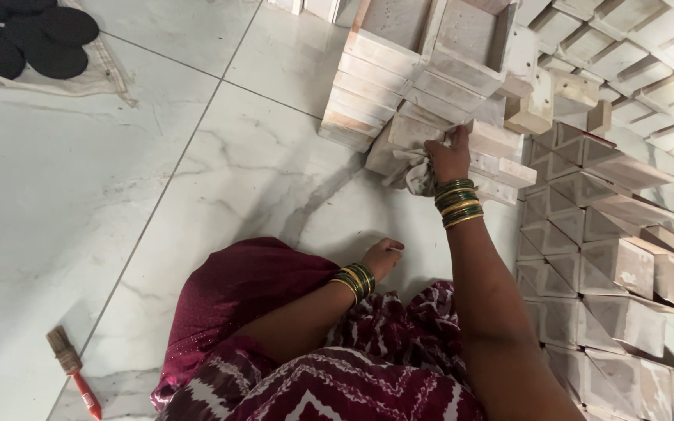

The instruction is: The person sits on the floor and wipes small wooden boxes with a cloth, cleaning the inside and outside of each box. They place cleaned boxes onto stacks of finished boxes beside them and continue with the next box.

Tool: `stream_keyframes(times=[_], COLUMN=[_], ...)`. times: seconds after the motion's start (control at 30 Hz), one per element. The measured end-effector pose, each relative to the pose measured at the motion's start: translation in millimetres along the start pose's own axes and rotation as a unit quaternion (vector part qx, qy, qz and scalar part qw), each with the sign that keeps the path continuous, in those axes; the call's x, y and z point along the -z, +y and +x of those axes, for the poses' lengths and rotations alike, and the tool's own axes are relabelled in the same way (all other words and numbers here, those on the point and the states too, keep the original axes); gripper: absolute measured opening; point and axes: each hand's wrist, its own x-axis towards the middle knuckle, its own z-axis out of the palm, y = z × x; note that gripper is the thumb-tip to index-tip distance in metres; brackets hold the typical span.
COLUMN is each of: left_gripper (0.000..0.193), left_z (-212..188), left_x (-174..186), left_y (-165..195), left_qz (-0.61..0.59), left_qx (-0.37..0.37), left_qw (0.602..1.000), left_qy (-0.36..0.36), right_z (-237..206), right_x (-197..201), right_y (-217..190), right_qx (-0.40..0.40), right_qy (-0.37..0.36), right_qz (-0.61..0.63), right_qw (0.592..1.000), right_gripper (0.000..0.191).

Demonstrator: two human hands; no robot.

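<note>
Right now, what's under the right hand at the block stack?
A crumpled whitish cloth hangs under the right hand, pressed against a pale wooden block in the stack. The palm covers the contact spot and part of the cloth.

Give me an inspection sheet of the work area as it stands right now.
Surface: white marbled floor tiles, glossy.
Job's things: pale cloth pressed against a stack of small pale wooden boxes.
Clutter: rows of similar boxes at right; red-handled brush on the floor at lower left; black round discs on a sheet at top left.
Hands: right hand grips the cloth at the stack; left hand closed, resting by the floor, holding nothing visible.
Cables: nothing seen.
Surroundings: maroon patterned clothing in the foreground; no other people seen.
</note>
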Motion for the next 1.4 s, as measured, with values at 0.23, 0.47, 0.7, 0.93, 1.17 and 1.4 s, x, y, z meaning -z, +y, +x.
stream_keyframes(times=[0.23,0.47,0.7,0.93,1.17,1.4], left_gripper=[0.039,0.04,0.038,0.039,0.041,0.04], left_z=[-0.1,0.8,-0.9,2.7,-0.7,-0.7], left_x=[2.3,-0.5,-1.2,-3.5,0.2,-2.4], left_y=[1.0,0.3,2.9,-1.8,-1.3,-0.3], left_qz=[0.019,-0.005,0.013,0.031,0.066,0.04], left_qx=[0.012,-0.007,-0.003,0.0,0.022,0.002], left_qw=[0.999,0.999,0.999,0.998,0.996,0.998], left_qy=[-0.025,-0.035,-0.031,-0.046,-0.058,-0.043], right_z=[-5.6,-2.1,47.1,57.9,47.6,47.5], right_x=[5.2,13.5,26.7,28.6,22.7,25.6], right_y=[-2.6,-27.8,-22.2,-17.1,-25.3,-26.1], right_qx=[-0.017,-0.056,-0.101,-0.164,-0.074,-0.047], right_qy=[0.021,-0.021,-0.099,-0.112,-0.079,-0.087], right_qz=[-0.186,-0.286,-0.343,0.029,-0.17,-0.221], right_qw=[0.982,0.956,0.929,0.98,0.98,0.97], right_gripper=[0.085,0.103,0.072,0.054,0.052,0.053])
